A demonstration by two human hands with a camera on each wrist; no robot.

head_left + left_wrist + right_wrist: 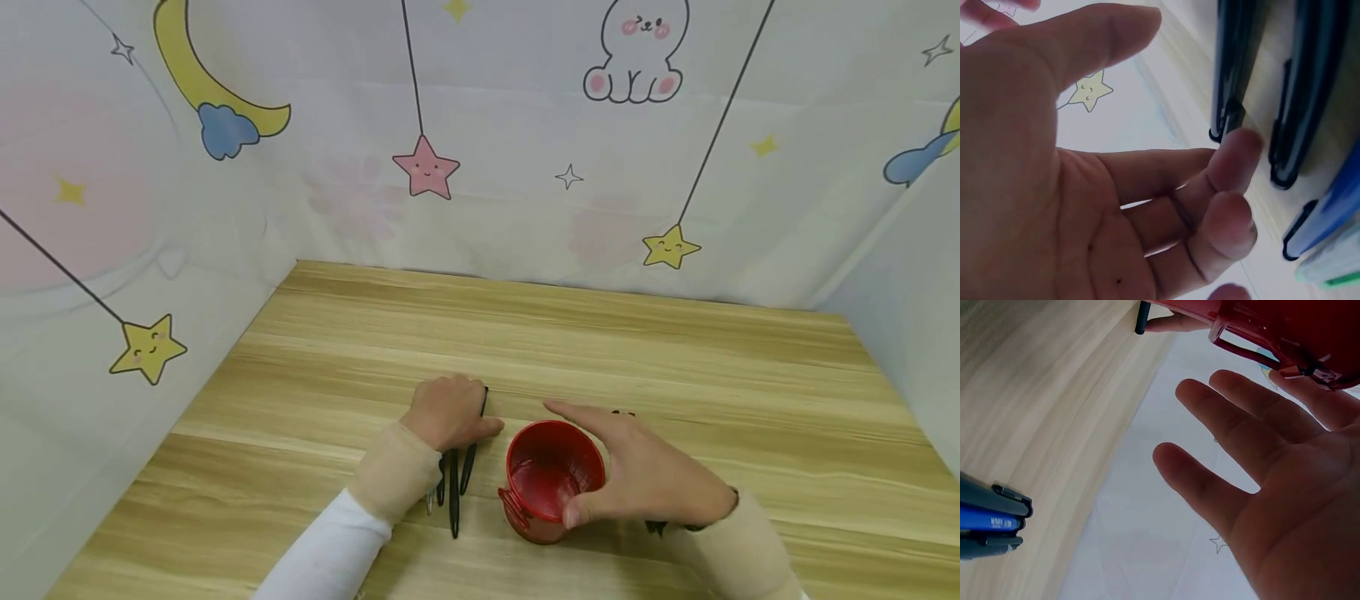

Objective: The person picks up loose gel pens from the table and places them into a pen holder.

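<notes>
A red bucket-shaped holder (555, 450) with a side handle stands upright on the table. My right hand (645, 475) is spread beside it, the thumb overlapping its near rim in the head view; in the right wrist view this hand (1285, 469) has straight fingers close to the red holder (1316, 331). My left hand (446, 412) is over several pens (453, 496) left of the holder. The left wrist view shows its relaxed fingers, with a fingertip right at the end of a black pen (1235, 62). Nearby lie another black pen (1310, 94), a blue pen (1341, 194) and a white-and-green item (1335, 253).
More pens, including a blue one (988, 519), lie on the other side, mostly hidden beneath my right hand in the head view. The wood-grain table (562, 333) is bordered by pale cloth walls (510, 125) printed with stars and moons.
</notes>
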